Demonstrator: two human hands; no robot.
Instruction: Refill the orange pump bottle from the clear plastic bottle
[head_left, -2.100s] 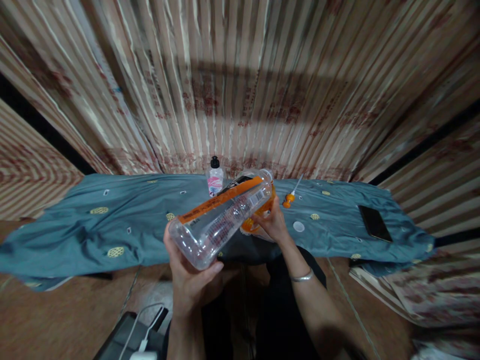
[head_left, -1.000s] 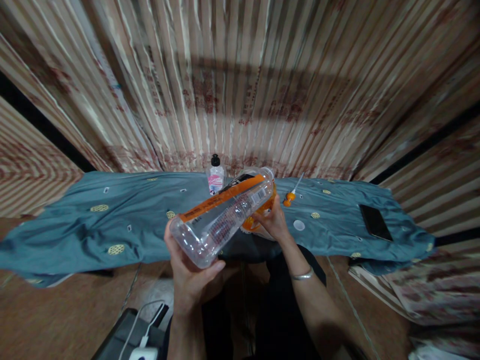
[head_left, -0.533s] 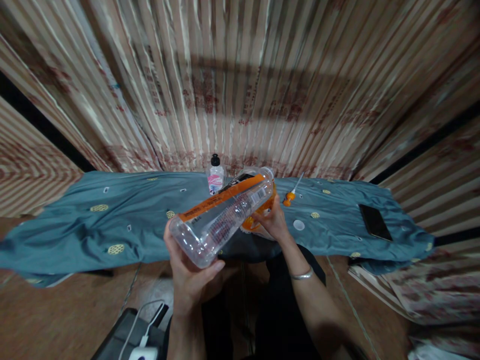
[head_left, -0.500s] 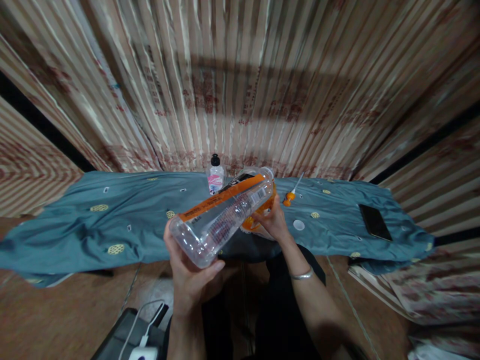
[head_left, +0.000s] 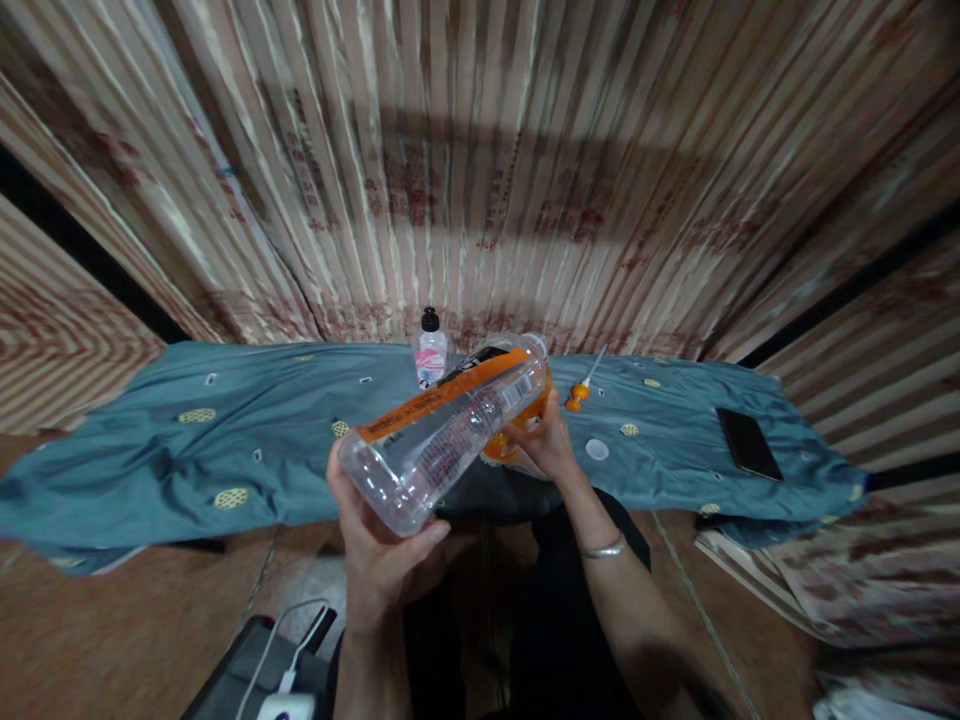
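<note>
My left hand [head_left: 375,555] is wrapped round the base end of a large clear plastic bottle [head_left: 450,450] with an orange and black label. The bottle is tilted, its neck pointing away to the right. Beneath its neck, my right hand [head_left: 544,440] is closed on an orange-and-white container [head_left: 502,450] with fruit pictures, mostly hidden by the bottle. Whether liquid passes between the two, I cannot tell. Right of that hand lie an orange pump top [head_left: 578,396] with a pale tube and a small whitish round cap [head_left: 597,450].
A small clear bottle with a black cap [head_left: 430,350] and pink label stands behind the large bottle. Toward the right end of the blue-green cloth [head_left: 285,470] covering the table lies a dark phone [head_left: 748,443]. A striped curtain [head_left: 480,180] hangs behind. A white cable [head_left: 281,640] is at lower left.
</note>
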